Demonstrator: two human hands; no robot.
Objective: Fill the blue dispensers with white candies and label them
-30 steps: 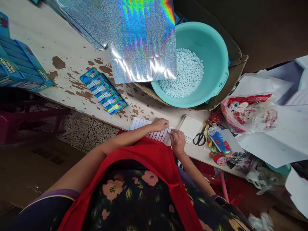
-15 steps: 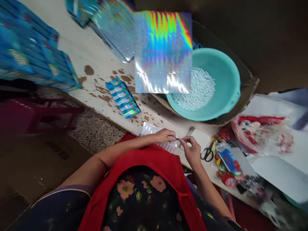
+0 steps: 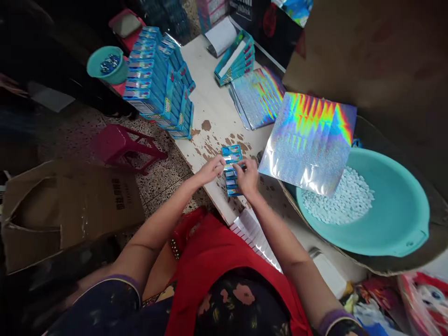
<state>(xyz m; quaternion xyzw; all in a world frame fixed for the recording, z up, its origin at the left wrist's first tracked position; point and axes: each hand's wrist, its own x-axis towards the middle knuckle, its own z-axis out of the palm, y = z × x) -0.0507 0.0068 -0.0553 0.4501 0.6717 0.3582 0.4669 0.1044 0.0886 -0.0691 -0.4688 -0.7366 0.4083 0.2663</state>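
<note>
My left hand (image 3: 212, 169) is closed, its fingertips at the left side of a row of small blue boxes (image 3: 231, 150) on the table. From the right, my right hand (image 3: 248, 176) reaches over the same row with thumb and fingers pinched. Between the two sets of fingertips a pale band shows across one box; whether it is a loose strip or part of the box I cannot tell. Below my hands lies a sheet of silvery strips (image 3: 257, 231), partly covered by my right forearm.
Stacked blue boxes (image 3: 164, 95) stand at the table's far left. Rainbow-shiny sheets (image 3: 308, 140) overlap a turquoise basin (image 3: 395, 200) of small white pieces. A pink stool (image 3: 117, 142) and a cardboard box (image 3: 94, 200) are on the floor. Bagged items (image 3: 425, 298) lie at lower right.
Both hands have moved from above the strip sheet, where they held a thin strip between them, forward and left to the row of blue boxes. The view has swung left.
</note>
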